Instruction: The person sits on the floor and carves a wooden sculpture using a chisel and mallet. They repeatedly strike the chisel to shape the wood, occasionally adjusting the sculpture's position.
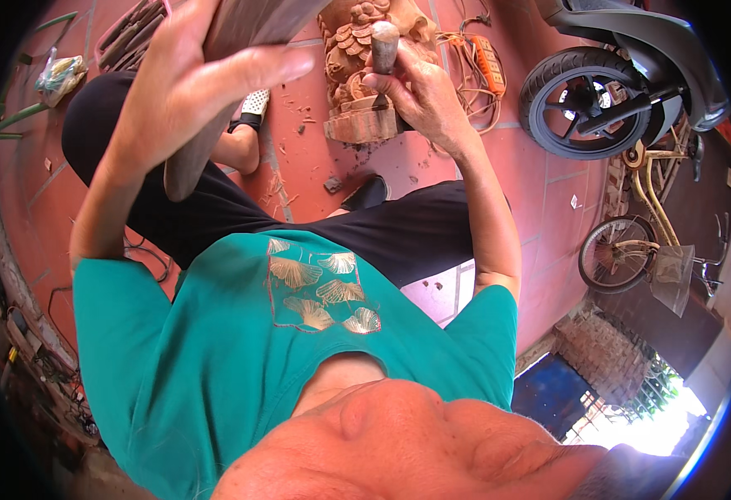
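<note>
One package shows: a small crumpled clear plastic bag (pixel 59 73) with yellowish and pale green contents, lying on the red tiled floor well to the left of the wooden carving (pixel 364 62), near the picture's upper left rim; its shape is lumpy and knotted; no label on it can be made out; no signs or screens are in view.
</note>
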{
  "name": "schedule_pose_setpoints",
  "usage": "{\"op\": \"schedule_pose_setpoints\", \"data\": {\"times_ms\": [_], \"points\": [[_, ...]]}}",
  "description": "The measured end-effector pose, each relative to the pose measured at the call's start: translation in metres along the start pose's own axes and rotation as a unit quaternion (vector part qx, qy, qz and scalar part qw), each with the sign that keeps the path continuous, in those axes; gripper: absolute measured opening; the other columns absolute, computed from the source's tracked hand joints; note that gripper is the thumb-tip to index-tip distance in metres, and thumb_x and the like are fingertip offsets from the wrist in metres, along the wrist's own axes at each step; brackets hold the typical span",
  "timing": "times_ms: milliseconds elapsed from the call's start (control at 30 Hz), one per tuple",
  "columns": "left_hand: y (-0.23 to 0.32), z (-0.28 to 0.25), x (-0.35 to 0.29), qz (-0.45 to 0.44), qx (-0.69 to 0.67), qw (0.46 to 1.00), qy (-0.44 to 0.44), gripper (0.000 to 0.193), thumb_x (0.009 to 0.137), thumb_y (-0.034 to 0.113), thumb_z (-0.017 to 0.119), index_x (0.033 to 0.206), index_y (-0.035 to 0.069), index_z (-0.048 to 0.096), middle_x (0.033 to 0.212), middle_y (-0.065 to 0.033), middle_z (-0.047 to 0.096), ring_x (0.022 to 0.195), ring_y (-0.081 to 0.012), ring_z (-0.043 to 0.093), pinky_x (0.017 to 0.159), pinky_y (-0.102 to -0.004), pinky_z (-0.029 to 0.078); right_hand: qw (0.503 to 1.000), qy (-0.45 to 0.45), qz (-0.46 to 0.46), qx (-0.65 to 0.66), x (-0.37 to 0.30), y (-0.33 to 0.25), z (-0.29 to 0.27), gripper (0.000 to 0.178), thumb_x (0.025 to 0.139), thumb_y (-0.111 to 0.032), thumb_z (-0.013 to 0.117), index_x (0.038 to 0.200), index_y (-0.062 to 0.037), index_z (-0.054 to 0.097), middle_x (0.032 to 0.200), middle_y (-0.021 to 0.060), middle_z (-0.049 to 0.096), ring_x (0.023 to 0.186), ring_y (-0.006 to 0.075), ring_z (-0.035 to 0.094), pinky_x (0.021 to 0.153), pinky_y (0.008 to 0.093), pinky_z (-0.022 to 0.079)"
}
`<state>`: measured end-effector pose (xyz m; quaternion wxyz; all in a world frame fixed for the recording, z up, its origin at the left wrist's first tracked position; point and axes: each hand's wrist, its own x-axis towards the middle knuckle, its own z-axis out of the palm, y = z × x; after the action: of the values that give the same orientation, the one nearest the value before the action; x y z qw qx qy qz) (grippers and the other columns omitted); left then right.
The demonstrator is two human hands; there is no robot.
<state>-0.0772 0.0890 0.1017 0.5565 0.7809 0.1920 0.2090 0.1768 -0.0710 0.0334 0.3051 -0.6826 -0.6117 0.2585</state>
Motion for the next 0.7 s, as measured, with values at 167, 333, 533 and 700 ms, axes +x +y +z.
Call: {"op": "schedule_pose_setpoints", "data": {"times_ms": [167,333,533,700], "points": [[-0.024,0.030,-0.019,-0.051,-0.012,0.998,-0.029,0.041,0.089,0.018,0.075,0.121,-0.001,0.058,0.086,-0.0045,0.063,0.082,-0.0106,0.058,0.077,-0.0284,0.048,0.998,0.003,-0.059,-0.035,0.004,-0.006,0.003,0.031,0.093,-0.028,0.072,0.108,-0.0043,0.058,0.083,0.0167,0.065,0.081,0.0387,0.066,0.068,0.0450,0.050],[-0.036,0.020,-0.016,-0.051,-0.015,0.998,-0.024,0.042,0.089,0.018,0.075,0.122,-0.002,0.058,0.089,-0.0032,0.063,0.082,-0.0110,0.058,0.077,-0.0279,0.049,0.997,-0.020,-0.035,-0.060,0.006,-0.010,0.001,0.033,0.093,-0.027,0.071,0.110,-0.0036,0.057,0.085,0.0172,0.065,0.084,0.0394,0.066,0.068,0.0459,0.050],[-0.023,0.031,-0.020,0.021,-0.062,0.994,0.091,0.044,0.089,0.019,0.074,0.124,-0.001,0.057,0.089,-0.0041,0.065,0.079,-0.0133,0.060,0.072,-0.0298,0.049,0.995,-0.013,-0.070,-0.073,0.007,-0.014,0.005,0.030,0.094,-0.027,0.070,0.108,-0.0038,0.056,0.083,0.0163,0.065,0.081,0.0389,0.066,0.067,0.0455,0.050],[-0.036,0.027,-0.022,-0.011,0.033,0.999,-0.012,0.046,0.088,0.027,0.075,0.119,-0.002,0.058,0.080,-0.0086,0.064,0.073,-0.0148,0.060,0.072,-0.0317,0.049,0.995,-0.027,-0.052,-0.083,0.006,-0.015,0.007,0.031,0.094,-0.027,0.069,0.110,-0.0045,0.056,0.083,0.0172,0.066,0.082,0.0387,0.067,0.068,0.0460,0.050]]}}
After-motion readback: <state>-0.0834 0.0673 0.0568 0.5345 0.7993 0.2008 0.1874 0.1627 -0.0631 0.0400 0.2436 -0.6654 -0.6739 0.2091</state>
